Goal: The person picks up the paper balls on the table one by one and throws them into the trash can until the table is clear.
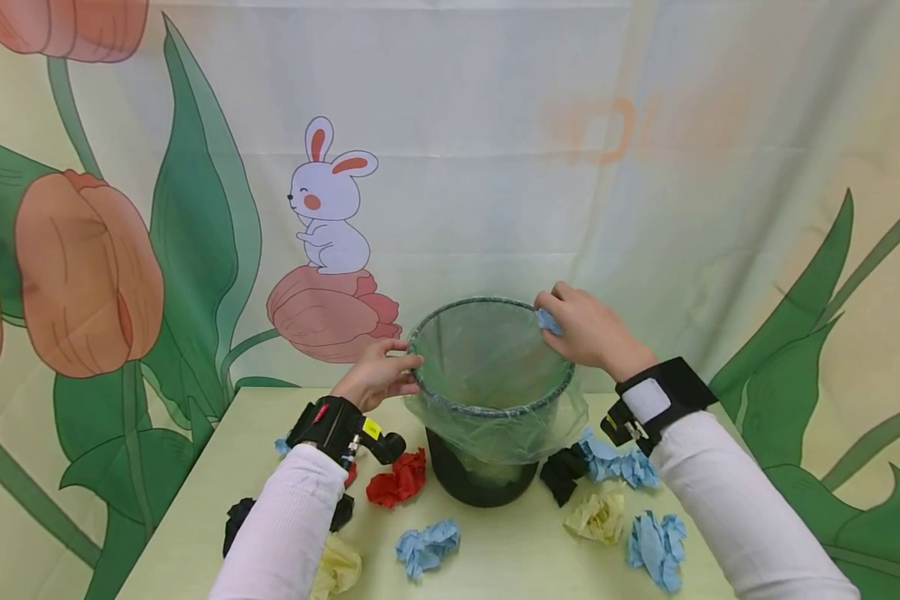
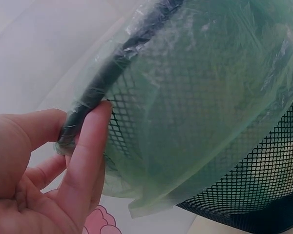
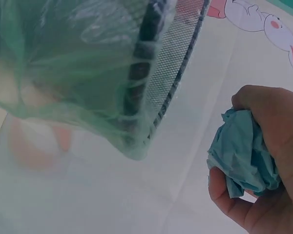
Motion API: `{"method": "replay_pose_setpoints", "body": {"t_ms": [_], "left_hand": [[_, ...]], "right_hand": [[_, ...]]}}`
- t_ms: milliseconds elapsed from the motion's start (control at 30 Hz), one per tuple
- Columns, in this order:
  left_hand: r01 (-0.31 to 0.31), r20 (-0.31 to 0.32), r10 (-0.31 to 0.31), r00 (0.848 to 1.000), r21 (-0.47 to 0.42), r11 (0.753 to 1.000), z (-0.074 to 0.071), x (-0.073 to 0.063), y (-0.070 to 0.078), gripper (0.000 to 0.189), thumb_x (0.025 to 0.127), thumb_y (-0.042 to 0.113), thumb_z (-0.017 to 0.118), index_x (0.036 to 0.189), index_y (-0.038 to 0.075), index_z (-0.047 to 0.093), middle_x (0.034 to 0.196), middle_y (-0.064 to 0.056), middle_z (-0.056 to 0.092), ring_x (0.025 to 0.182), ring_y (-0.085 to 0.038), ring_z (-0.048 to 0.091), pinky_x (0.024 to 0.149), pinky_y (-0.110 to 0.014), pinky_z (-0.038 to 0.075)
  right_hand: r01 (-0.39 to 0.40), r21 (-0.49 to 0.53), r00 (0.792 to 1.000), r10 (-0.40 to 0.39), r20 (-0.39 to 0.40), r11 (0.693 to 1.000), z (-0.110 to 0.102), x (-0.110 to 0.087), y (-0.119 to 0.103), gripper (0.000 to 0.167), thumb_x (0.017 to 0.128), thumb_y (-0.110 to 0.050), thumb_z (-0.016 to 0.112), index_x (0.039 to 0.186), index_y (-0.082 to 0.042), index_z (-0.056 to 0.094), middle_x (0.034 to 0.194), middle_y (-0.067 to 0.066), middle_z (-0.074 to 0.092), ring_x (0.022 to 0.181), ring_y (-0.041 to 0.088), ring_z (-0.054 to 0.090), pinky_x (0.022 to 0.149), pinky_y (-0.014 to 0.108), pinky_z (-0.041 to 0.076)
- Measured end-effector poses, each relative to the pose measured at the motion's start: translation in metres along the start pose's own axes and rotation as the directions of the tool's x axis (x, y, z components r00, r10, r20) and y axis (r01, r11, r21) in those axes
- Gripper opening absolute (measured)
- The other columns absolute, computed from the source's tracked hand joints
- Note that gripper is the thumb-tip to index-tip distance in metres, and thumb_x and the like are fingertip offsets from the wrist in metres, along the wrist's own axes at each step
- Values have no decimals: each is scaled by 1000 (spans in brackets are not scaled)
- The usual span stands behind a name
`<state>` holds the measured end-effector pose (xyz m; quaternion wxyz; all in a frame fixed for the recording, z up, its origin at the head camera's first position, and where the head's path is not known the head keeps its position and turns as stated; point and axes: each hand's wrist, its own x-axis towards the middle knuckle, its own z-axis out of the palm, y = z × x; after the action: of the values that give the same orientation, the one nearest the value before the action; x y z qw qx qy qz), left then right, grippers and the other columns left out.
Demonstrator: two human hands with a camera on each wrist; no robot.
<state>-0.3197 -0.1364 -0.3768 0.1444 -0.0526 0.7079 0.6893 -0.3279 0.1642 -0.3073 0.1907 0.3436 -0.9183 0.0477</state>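
Note:
A black mesh wastebasket [image 1: 483, 483] stands on the table, its rim covered by a translucent green bin liner [image 1: 495, 433] that folds down over the outside. My left hand [image 1: 378, 373] grips the rim at its left side; in the left wrist view the thumb and fingers [image 2: 88, 146] pinch the lined rim [image 2: 100, 83]. At the right side of the rim, my right hand [image 1: 588, 329] holds a crumpled ball of blue paper [image 1: 547, 322]. The right wrist view shows this blue paper [image 3: 244, 153] between thumb and curled fingers, apart from the basket.
Crumpled papers lie around the basket: red [image 1: 397, 479], blue [image 1: 427, 547], black [image 1: 564, 472] and yellow [image 1: 598, 517], with several more blue ones at right [image 1: 656, 550]. Another yellow paper [image 1: 336, 568] is beside the left forearm. A printed curtain [image 1: 457, 167] hangs behind the table [image 1: 510, 558].

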Motion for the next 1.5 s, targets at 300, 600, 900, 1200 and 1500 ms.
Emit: {"method": "replay_pose_setpoints", "body": {"t_ms": [300, 600, 900, 1200, 1500], "left_hand": [[1, -1, -1, 1000, 5, 1000, 1, 1, 0, 54, 93, 11, 55, 139, 4, 27, 112, -12, 42, 72, -16, 50, 61, -22, 55], [8, -2, -8, 1000, 7, 1000, 1, 2, 2, 54, 93, 11, 54, 139, 6, 27, 115, -12, 42, 72, -15, 49, 61, -22, 55], [6, 0, -6, 1000, 3, 1000, 0, 5, 1, 54, 93, 11, 53, 140, 6, 26, 110, -11, 43, 71, -14, 49, 60, -20, 54], [13, 1, -13, 1000, -1, 1000, 0, 7, 1, 55, 93, 12, 54, 140, 6, 26, 110, -11, 42, 70, -14, 49, 60, -20, 55], [11, 3, -11, 1000, -16, 1000, 1, 8, 2, 56, 93, 11, 54, 141, 5, 25, 112, -11, 42, 69, -14, 50, 60, -20, 54]], "right_hand": [[11, -18, 999, -11, 48, 1000, -1, 7, -11, 27, 88, -19, 60, 114, -10, 56, 102, 12, 52, 81, 25, 54, 63, 34, 50], [49, -46, 998, -47, 42, 998, -2, 14, -18, 26, 88, -23, 60, 112, -13, 57, 103, 9, 52, 85, 27, 53, 58, 33, 48], [52, -29, 997, -51, 56, 998, 1, 17, -20, 27, 89, -26, 59, 114, -16, 56, 108, 9, 51, 90, 26, 50, 61, 34, 49], [59, 15, 996, -60, 61, 998, 5, 17, -17, 36, 87, -28, 62, 120, -15, 55, 114, 10, 49, 95, 27, 50, 65, 36, 50], [84, 9, 995, -84, 51, 996, 7, 17, -10, 46, 85, -33, 64, 126, -15, 53, 123, 11, 48, 101, 29, 51, 65, 37, 48]]}}
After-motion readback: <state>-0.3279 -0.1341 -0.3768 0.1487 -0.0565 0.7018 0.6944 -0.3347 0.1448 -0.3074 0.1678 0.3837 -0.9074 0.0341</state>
